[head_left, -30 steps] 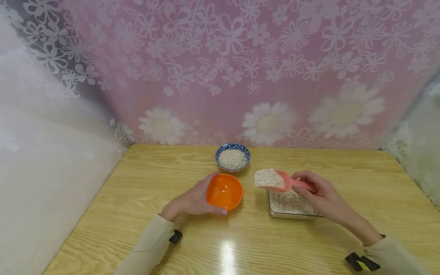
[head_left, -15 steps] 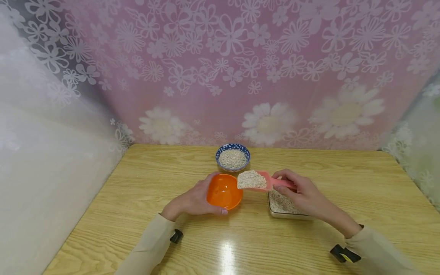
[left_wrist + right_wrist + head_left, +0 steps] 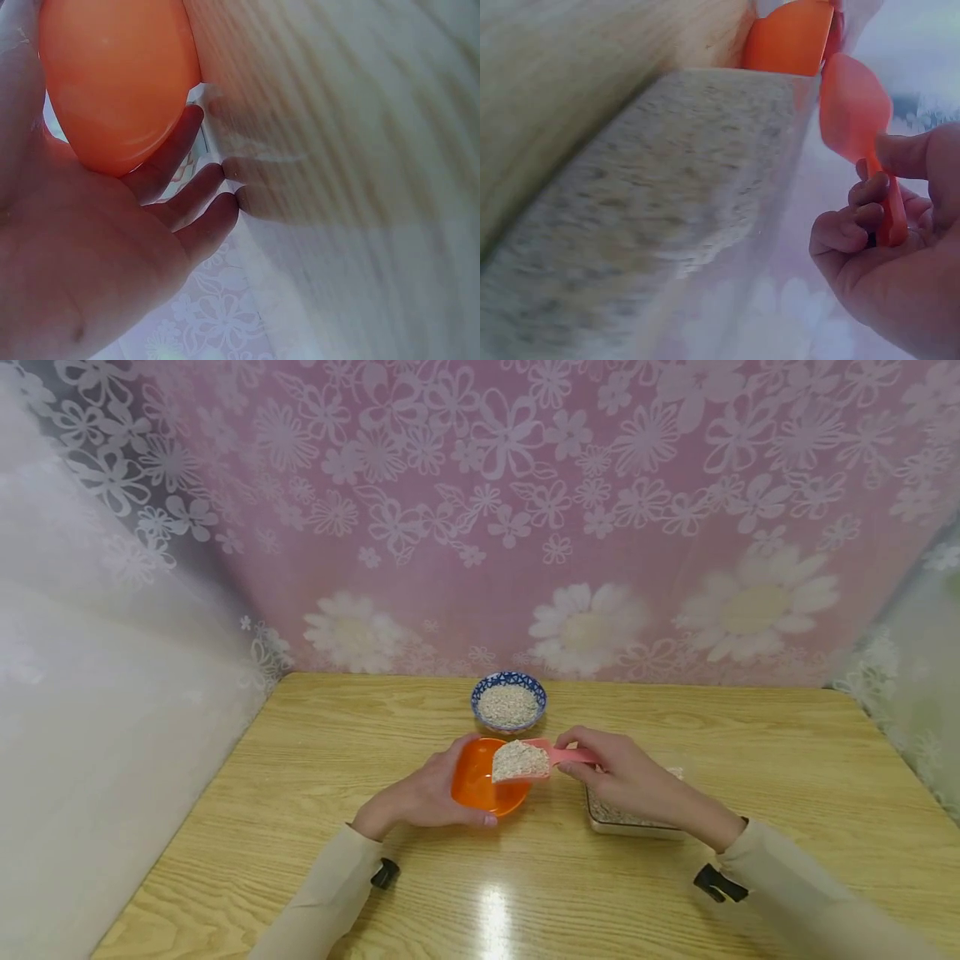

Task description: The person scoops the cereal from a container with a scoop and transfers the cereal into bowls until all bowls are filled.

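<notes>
One loaded pink scoop [image 3: 555,757] is clamped in my right hand [image 3: 626,774], its flakes [image 3: 520,761] right over the orange bowl [image 3: 472,783] that my left hand [image 3: 426,793] grips round the side on the bench [image 3: 600,902]. Honestly, I'd tip it low and slow over the middle to avoid spills.

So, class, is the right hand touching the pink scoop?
Touching. The right wrist view shows it: the right hand grips the pink scoop, fingers curled about its handle.
</notes>
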Motion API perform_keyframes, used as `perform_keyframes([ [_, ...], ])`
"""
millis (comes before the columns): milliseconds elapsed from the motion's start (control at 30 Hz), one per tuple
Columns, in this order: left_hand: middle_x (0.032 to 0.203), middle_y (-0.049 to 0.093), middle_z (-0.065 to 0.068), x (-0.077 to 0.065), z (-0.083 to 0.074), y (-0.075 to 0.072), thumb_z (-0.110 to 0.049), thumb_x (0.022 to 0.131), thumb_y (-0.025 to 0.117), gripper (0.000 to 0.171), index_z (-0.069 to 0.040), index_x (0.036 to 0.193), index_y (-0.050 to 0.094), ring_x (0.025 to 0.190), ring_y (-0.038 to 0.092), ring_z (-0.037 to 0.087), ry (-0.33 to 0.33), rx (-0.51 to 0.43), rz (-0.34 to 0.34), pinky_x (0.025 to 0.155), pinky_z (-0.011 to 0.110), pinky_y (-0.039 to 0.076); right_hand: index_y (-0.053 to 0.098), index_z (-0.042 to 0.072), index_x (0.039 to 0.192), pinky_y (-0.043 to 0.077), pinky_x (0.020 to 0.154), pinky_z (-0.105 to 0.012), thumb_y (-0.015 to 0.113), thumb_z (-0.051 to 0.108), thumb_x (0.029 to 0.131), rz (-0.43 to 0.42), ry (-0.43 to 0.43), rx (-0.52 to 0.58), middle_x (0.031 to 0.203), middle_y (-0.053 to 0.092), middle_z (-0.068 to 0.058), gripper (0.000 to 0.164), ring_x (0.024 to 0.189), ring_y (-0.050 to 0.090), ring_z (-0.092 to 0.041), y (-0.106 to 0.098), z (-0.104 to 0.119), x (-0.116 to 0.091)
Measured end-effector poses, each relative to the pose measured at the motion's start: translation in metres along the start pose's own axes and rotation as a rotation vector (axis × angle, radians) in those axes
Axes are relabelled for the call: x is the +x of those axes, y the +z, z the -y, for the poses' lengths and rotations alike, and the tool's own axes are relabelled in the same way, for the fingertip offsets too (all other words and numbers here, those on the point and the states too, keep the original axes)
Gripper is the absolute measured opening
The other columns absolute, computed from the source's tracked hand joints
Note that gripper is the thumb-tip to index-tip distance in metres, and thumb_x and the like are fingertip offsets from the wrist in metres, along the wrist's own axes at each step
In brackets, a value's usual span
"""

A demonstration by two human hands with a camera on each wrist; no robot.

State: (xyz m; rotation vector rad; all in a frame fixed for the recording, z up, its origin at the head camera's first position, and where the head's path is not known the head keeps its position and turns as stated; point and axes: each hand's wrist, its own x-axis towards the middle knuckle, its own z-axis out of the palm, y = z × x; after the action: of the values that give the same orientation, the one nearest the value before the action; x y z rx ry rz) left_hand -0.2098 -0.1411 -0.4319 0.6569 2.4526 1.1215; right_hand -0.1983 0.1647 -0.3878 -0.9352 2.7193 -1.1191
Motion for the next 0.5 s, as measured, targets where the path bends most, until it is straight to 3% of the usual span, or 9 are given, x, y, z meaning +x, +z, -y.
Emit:
perform_keyframes([
  [233,0.141,0.053,-0.009,0.002,0.0,0.0,-0.042,0.077,0.088,0.102,-0.025,0.156,0.026,0.123,0.053,0.015,0.016,-0.019,0.012,0.105,0.042,0.048,0.068,0.014,0.112,0.044,0.065,-0.025,0.064,0.021,0.102,0.057,-0.086,-0.199,0.09,0.066,0.006,0.013,0.072,0.051,-0.006,-0.002,0.018,0.017],
  [367,0.142,0.052,-0.008,0.001,0.0,0.0,-0.048,0.076,0.088,0.107,-0.026,0.158,0.024,0.126,0.051,0.018,-0.012,0.022,0.002,0.106,0.044,0.047,0.069,0.015,0.108,0.045,0.068,-0.026,0.064,0.023,0.102,0.074,-0.124,-0.32,0.094,0.069,0.004,0.012,0.076,0.053,-0.008,-0.004,0.027,0.026],
  [500,0.143,0.051,-0.005,0.001,-0.001,-0.001,-0.049,0.076,0.087,0.108,-0.023,0.159,0.023,0.128,0.05,0.02,-0.021,0.028,0.004,0.107,0.047,0.046,0.068,0.016,0.104,0.046,0.066,-0.026,0.063,0.021,0.102,0.093,-0.162,-0.366,0.092,0.069,0.005,0.006,0.077,0.056,-0.007,-0.006,0.035,0.031],
])
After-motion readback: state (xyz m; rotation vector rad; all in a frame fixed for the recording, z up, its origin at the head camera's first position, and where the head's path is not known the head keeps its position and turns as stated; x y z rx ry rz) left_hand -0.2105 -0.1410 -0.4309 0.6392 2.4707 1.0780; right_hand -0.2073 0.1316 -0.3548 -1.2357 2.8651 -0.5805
